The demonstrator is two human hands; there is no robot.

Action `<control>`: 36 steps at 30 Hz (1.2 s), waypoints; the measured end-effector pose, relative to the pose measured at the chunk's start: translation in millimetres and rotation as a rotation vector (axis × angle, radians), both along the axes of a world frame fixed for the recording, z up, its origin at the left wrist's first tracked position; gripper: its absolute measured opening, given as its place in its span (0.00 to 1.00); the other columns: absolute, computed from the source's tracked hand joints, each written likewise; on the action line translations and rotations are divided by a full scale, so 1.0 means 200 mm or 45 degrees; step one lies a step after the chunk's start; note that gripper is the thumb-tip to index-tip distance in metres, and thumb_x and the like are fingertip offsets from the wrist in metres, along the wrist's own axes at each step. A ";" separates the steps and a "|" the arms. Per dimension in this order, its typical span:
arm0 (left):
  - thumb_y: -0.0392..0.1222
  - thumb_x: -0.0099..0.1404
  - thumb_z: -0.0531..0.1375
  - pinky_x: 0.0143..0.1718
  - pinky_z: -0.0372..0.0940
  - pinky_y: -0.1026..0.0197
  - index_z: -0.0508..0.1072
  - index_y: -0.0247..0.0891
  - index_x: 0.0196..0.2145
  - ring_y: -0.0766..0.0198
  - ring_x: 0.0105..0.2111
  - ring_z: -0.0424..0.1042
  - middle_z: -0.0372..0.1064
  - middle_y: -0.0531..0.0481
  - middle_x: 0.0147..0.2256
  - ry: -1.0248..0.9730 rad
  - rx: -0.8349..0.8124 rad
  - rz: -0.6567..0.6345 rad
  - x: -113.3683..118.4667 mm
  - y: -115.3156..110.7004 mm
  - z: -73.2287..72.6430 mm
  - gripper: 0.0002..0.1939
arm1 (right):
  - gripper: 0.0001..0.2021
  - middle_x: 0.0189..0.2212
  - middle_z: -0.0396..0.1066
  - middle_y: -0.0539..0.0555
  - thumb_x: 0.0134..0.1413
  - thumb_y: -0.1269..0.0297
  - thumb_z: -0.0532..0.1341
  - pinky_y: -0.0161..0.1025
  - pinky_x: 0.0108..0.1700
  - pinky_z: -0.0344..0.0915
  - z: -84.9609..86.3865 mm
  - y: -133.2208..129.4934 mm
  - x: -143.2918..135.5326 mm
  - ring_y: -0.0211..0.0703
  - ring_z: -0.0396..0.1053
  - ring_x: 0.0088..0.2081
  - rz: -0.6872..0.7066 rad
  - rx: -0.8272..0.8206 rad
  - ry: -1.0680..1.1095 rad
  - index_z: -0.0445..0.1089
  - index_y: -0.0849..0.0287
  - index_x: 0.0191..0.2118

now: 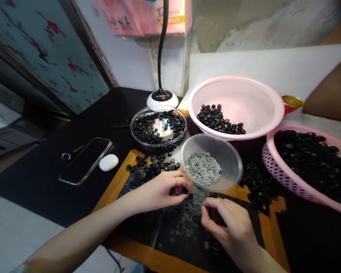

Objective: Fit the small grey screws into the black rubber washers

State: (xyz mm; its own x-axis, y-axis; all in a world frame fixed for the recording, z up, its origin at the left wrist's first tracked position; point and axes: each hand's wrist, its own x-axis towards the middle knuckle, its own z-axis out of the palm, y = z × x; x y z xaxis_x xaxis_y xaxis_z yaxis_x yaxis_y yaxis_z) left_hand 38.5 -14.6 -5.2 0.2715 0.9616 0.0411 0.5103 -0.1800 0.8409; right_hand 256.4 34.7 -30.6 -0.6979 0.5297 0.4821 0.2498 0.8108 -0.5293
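Note:
My left hand (170,187) is closed, its thumb and fingers pinching a small black plastic part (190,196) over the dark work board (170,231). To its right, my right hand (230,220) is also closed, thumb tip against the index finger; what it holds, if anything, I cannot make out. Just beyond both hands stands a clear plastic bowl (233,167) with many small silver metal pins (204,168) in it. Loose black discs with holes (156,167) lie in a heap behind my left hand. A few pins are scattered on the board between the hands.
A clear round dish (135,138) of black discs stands at the back, before a lamp base (162,99). Pink baskets (261,98) with black parts fill the right side; more black parts (261,189) lie beside them. On the left are a phone (85,161) and a white oval case (108,162).

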 end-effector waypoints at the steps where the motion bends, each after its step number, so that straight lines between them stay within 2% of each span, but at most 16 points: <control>1: 0.32 0.61 0.57 0.35 0.67 0.66 0.73 0.33 0.37 0.69 0.32 0.68 0.69 0.47 0.38 0.013 -0.005 0.000 0.00 0.00 0.00 0.07 | 0.04 0.22 0.69 0.50 0.53 0.75 0.58 0.35 0.27 0.60 0.00 0.00 0.00 0.36 0.63 0.21 0.004 -0.007 0.004 0.69 0.61 0.33; 4: 0.32 0.62 0.57 0.33 0.67 0.66 0.73 0.33 0.38 0.68 0.32 0.69 0.70 0.47 0.37 0.010 0.004 -0.018 0.01 0.00 -0.01 0.07 | 0.04 0.21 0.68 0.49 0.53 0.75 0.58 0.35 0.27 0.60 0.01 -0.01 0.00 0.36 0.63 0.21 0.002 -0.030 0.028 0.68 0.61 0.32; 10: 0.36 0.59 0.62 0.36 0.69 0.64 0.74 0.31 0.37 0.66 0.33 0.71 0.73 0.45 0.35 -0.148 0.057 0.034 0.03 0.00 -0.04 0.08 | 0.04 0.19 0.66 0.48 0.53 0.74 0.58 0.35 0.26 0.59 0.03 -0.01 -0.01 0.35 0.63 0.20 0.014 -0.112 0.092 0.68 0.60 0.31; 15: 0.36 0.60 0.62 0.34 0.70 0.66 0.76 0.32 0.39 0.66 0.33 0.71 0.71 0.44 0.36 -0.157 0.116 -0.058 0.05 -0.01 -0.03 0.10 | 0.03 0.20 0.67 0.48 0.53 0.75 0.59 0.35 0.26 0.60 0.03 -0.02 -0.02 0.35 0.64 0.20 0.058 -0.141 0.077 0.68 0.61 0.32; 22: 0.36 0.59 0.63 0.39 0.70 0.65 0.75 0.31 0.42 0.64 0.36 0.73 0.73 0.42 0.37 -0.123 0.197 -0.127 0.06 -0.02 -0.02 0.12 | 0.04 0.21 0.68 0.49 0.54 0.75 0.58 0.34 0.27 0.61 0.01 -0.04 -0.01 0.36 0.65 0.22 0.078 -0.178 0.085 0.68 0.60 0.33; 28: 0.37 0.54 0.67 0.34 0.69 0.67 0.74 0.29 0.35 0.65 0.31 0.73 0.74 0.45 0.31 -0.159 0.198 -0.053 0.07 -0.03 -0.03 0.11 | 0.04 0.20 0.68 0.50 0.53 0.76 0.58 0.34 0.25 0.61 0.04 -0.03 -0.02 0.36 0.65 0.20 0.121 -0.132 0.102 0.68 0.62 0.31; 33: 0.37 0.55 0.66 0.34 0.69 0.66 0.75 0.29 0.34 0.64 0.31 0.73 0.73 0.43 0.32 -0.175 0.306 -0.104 0.07 -0.03 -0.04 0.09 | 0.04 0.21 0.69 0.51 0.52 0.77 0.59 0.35 0.26 0.63 0.04 -0.03 -0.02 0.37 0.66 0.21 0.122 -0.164 0.113 0.68 0.62 0.32; 36: 0.36 0.54 0.67 0.33 0.69 0.66 0.76 0.29 0.33 0.64 0.31 0.73 0.73 0.42 0.31 -0.224 0.297 -0.076 0.08 -0.03 -0.04 0.09 | 0.05 0.22 0.71 0.51 0.53 0.77 0.58 0.34 0.27 0.63 0.03 -0.04 -0.02 0.37 0.67 0.22 0.141 -0.201 0.118 0.68 0.62 0.34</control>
State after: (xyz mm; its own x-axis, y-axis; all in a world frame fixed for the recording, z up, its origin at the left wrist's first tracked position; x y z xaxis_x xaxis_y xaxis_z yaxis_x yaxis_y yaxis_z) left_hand 54.8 -19.8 -12.9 0.2962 0.9033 0.3104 0.3432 -0.4040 0.8479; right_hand 251.9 26.9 -24.0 -0.7127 0.5261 0.4640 0.1078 0.7358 -0.6686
